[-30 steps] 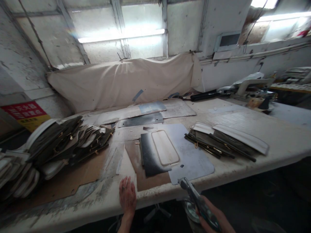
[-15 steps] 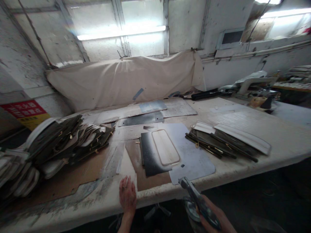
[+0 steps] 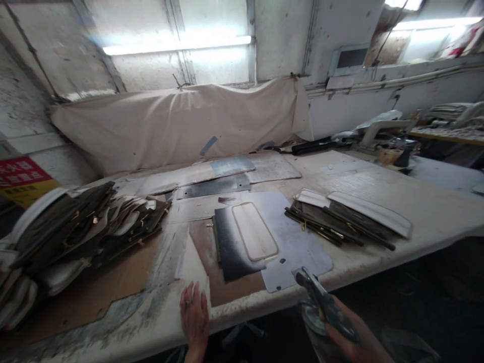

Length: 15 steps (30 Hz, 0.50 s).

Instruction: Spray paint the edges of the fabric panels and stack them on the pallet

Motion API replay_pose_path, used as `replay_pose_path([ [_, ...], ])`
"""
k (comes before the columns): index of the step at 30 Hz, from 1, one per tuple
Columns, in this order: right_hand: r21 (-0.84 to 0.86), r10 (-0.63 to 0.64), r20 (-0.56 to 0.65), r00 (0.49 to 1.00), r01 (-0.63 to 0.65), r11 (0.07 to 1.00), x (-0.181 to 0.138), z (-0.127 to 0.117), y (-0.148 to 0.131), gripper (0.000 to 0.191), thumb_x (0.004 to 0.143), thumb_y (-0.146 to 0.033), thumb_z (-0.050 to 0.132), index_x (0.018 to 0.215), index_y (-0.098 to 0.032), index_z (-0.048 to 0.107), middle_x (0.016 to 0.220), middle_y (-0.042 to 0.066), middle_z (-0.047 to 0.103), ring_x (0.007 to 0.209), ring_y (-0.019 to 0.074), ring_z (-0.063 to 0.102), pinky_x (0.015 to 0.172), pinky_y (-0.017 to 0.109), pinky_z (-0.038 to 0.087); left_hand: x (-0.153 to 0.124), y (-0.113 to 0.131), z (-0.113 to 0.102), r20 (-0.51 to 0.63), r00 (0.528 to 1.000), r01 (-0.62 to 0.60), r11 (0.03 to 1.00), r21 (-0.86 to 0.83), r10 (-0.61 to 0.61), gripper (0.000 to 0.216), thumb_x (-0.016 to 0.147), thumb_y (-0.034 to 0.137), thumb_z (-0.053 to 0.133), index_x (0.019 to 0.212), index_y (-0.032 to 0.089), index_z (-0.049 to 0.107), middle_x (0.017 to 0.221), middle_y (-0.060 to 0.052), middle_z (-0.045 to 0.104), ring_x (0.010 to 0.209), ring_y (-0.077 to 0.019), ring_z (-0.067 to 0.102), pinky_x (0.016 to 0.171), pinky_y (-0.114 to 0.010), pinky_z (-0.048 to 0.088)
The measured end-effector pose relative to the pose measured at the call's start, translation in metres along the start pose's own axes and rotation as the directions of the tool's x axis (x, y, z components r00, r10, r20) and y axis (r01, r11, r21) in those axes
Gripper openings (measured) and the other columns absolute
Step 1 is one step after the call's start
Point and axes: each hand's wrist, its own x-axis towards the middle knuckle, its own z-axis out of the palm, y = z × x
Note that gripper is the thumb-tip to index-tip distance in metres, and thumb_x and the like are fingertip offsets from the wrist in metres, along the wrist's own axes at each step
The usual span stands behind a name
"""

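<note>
My left hand (image 3: 194,313) lies flat on the table's front edge, fingers stretched out and holding nothing. In my right hand (image 3: 346,325) is a spray gun (image 3: 316,291) with a cup under it, its nozzle pointing over the table edge at the work. Ahead of the gun lies a white panel with a rounded brown border (image 3: 255,231). A black sheet (image 3: 229,247), dusted pale beside the panel, lies along its left. Under the panel's right side is a light grey sheet (image 3: 298,252). Whether the gun is spraying I cannot tell.
At left, dark pouches with gold zips (image 3: 79,222) lie heaped on brown cardboard (image 3: 124,272). More zipped pouches (image 3: 348,222) lie fanned out at right. Behind, a beige cloth (image 3: 181,126) hangs along the wall. A sewing machine (image 3: 385,131) stands at the back right.
The whole view has shifted slightly left with the head. The spray gun has moved a little right relative to the grey sheet. My left hand stays on the table edge.
</note>
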Motion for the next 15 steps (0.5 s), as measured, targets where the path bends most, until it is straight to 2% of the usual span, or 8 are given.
replay_pose_path([
  [5,0.03,0.04,0.005,0.999,-0.04,0.999,0.019,-0.003,-0.008,0.02,0.068,-0.04,0.061,0.072,-0.021,0.06,0.068,0.003,0.063,0.075,0.0228,0.059,0.068,0.028,0.049,0.001,-0.008,0.004,0.02,0.997,0.078,0.991,-0.11,-0.076,0.043,0.085,0.036,0.033,0.115,0.012,0.052,0.12,-0.012,0.052,0.124,-0.0239,0.034,0.104,-0.045,0.032],
  [9,-0.006,0.004,0.006,1.0,-0.004,1.0,0.037,-0.003,-0.01,0.013,0.069,-0.031,0.059,0.074,-0.02,0.059,0.074,0.003,0.063,0.075,0.0209,0.057,0.073,0.03,0.046,0.001,-0.019,0.011,0.108,0.979,0.189,0.962,-0.195,-0.17,0.051,0.085,0.042,0.026,0.116,0.011,0.051,0.12,-0.013,0.055,0.121,-0.0236,0.038,0.105,-0.047,0.029],
  [13,-0.021,0.0,-0.069,0.998,-0.002,1.0,0.055,0.001,-0.016,0.008,0.068,-0.027,0.056,0.07,-0.019,0.057,0.07,0.002,0.06,0.071,0.0189,0.055,0.071,0.031,0.044,0.0,-0.036,0.026,0.183,0.952,0.281,0.939,-0.2,-0.246,0.057,0.083,0.048,0.024,0.114,0.01,0.053,0.119,-0.014,0.057,0.119,-0.0256,0.041,0.103,-0.049,0.03],
  [15,-0.005,0.009,-0.079,0.997,-0.01,1.0,0.065,0.003,-0.018,0.007,0.066,-0.027,0.057,0.069,-0.02,0.056,0.068,0.002,0.058,0.069,0.0187,0.054,0.07,0.031,0.044,-0.002,-0.046,0.033,0.167,0.953,0.282,0.942,-0.183,-0.253,0.057,0.082,0.049,0.023,0.111,0.011,0.055,0.116,-0.014,0.059,0.117,-0.0263,0.043,0.102,-0.05,0.031],
])
